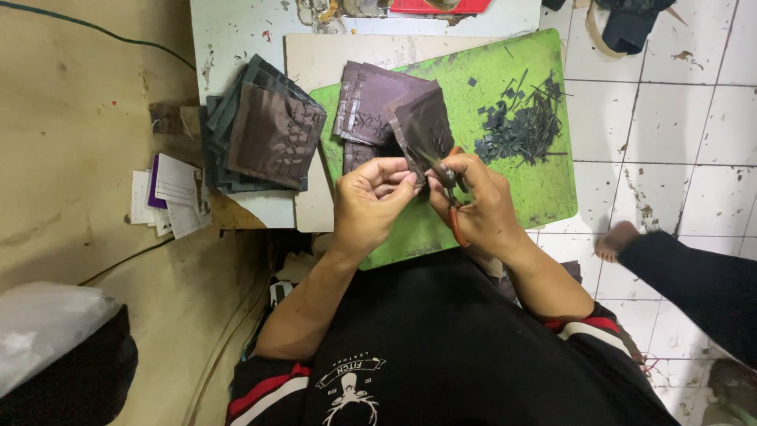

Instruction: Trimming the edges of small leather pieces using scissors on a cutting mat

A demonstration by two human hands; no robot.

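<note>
Left hand (371,201) pinches the thin dark brown leather square (424,130) by its lower edge over the green cutting mat (544,193). Right hand (473,207) is closed around orange-handled scissors (451,207). The piece looks light and floppy; best gripped near the cut line.
</note>
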